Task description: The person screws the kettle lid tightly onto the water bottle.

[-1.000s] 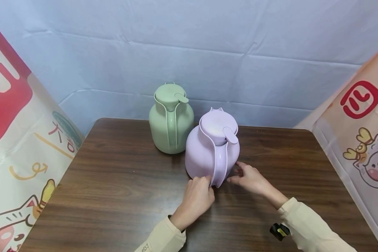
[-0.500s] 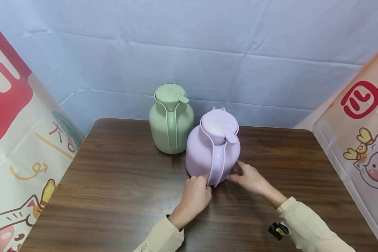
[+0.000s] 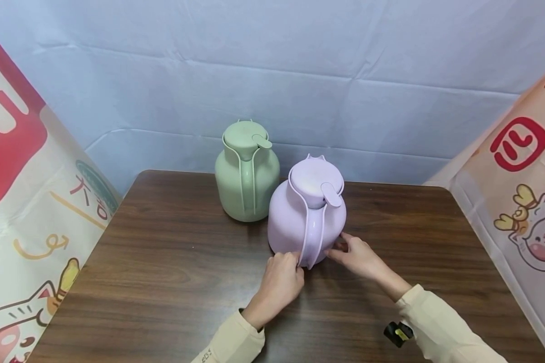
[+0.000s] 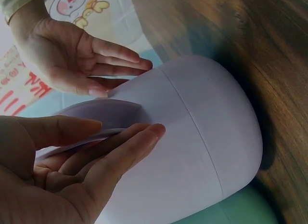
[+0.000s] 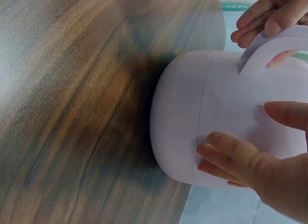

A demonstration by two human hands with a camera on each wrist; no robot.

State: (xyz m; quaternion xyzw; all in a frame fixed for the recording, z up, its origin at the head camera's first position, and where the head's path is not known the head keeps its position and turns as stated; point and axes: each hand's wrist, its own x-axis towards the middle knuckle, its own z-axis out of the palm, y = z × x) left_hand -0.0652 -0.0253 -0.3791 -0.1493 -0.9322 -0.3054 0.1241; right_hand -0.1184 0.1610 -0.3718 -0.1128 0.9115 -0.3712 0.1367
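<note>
A lilac insulated jug (image 3: 281, 222) with a round lid and thumb lever stands upright on the table, handle towards me. My left hand (image 3: 279, 282) holds the lower end of its handle; in the left wrist view the thumb and fingers pinch the handle's edge (image 4: 108, 132). On the jug's lower right side lies my right hand (image 3: 359, 256); in the right wrist view its fairly straight fingers (image 5: 226, 151) rest against the body, curled round nothing. A green jug (image 3: 227, 184) of the same shape stands just behind and left, its handle also facing me.
The brown wooden table (image 3: 163, 282) extends on both sides of the jugs. A pale blue cloth (image 3: 272, 75) hangs behind its back edge. Printed cartoon sheets flank it left (image 3: 9, 242) and right (image 3: 527, 176). A small black and yellow item (image 3: 397, 334) is beside the right sleeve.
The lilac jug has turned slightly, its handle's lower end shifting left. My left hand has moved a little left with it. The right hand stays at the jug's side; the green jug has not moved.
</note>
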